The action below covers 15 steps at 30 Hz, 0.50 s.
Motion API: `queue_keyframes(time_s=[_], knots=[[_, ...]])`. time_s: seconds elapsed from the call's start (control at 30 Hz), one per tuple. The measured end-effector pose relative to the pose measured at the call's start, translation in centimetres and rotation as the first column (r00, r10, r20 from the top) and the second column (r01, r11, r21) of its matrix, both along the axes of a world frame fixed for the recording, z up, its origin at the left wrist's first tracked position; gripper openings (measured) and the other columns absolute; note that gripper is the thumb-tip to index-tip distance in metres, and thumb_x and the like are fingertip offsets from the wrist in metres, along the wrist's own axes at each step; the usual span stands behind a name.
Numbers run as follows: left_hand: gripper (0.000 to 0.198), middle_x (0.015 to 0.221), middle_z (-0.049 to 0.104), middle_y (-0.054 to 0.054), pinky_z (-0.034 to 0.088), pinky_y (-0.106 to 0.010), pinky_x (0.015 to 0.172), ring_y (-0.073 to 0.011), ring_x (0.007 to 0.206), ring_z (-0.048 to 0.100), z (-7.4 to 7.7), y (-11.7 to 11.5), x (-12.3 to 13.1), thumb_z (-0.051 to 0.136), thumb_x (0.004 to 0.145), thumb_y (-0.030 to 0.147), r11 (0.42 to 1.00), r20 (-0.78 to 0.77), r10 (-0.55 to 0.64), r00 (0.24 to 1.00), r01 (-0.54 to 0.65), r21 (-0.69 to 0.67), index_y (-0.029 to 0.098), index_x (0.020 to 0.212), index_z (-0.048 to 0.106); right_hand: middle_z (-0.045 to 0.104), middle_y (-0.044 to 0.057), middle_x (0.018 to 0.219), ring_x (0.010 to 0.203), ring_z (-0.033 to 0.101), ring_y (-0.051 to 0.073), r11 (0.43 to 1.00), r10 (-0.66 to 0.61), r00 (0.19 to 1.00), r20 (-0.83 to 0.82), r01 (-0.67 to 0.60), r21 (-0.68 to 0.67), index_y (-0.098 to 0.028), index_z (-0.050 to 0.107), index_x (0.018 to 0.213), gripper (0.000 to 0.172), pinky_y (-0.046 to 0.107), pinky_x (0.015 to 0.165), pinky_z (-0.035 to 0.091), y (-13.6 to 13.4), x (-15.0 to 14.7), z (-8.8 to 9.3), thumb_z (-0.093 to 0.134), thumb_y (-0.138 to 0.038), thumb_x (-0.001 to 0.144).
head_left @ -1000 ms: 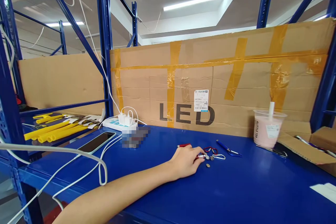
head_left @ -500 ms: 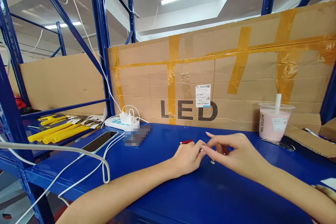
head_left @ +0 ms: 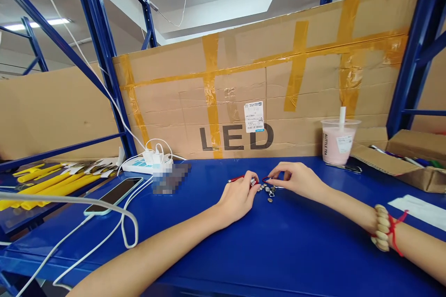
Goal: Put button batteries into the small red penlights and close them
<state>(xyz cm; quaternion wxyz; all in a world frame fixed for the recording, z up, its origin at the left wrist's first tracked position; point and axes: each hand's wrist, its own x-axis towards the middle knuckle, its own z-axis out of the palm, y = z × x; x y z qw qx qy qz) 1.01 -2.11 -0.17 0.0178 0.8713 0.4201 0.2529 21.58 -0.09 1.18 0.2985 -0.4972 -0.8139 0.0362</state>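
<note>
My left hand rests on the blue table, fingers curled round a small red cylinder with a silver end. My right hand is just to its right, thumb and forefinger pinched over a red clip and several small round silver cells lying between the hands. A beaded bracelet with a red string is on my right wrist. What the right fingertips grip is too small to name.
A taped cardboard wall marked LED backs the table. A pink drink cup with a straw stands at the right, beside an open cardboard box. A phone, white cables, a power strip and yellow tubes lie left.
The camera has shifted down and right. My right hand came in from the right and settled at the small parts beside my left hand, which stayed put.
</note>
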Motion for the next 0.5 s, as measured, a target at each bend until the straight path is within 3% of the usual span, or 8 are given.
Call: queue_keyframes(time_s=[0.2,0.5], knots=[[0.016,0.079,0.060,0.001,0.042,-0.026,0.063,-0.0171,0.075,0.060,0.0,0.0,0.0,0.027,0.093,0.032,1.000,0.009,-0.007,1.000,0.007,0.008,0.023,0.103,0.035,0.064,0.001,0.086,0.070,0.059,0.015,0.969,0.244,0.954,0.176,-0.247,-0.005,-0.026,0.067,0.082,0.032,0.025,0.063,0.041,-1.2,-0.6,0.4,0.049,-0.052,0.079],[0.017,0.081,0.060,0.000,0.044,-0.027,0.067,-0.0177,0.078,0.060,0.0,-0.1,0.1,0.027,0.093,0.031,1.000,-0.018,0.002,1.000,-0.002,0.012,0.022,0.104,0.035,0.066,0.000,0.086,0.079,0.061,0.017,0.963,0.246,0.931,0.269,-0.266,0.039,-0.027,0.069,0.082,0.034,0.024,0.065,0.041,-0.9,-0.2,-0.1,0.047,-0.052,0.082]])
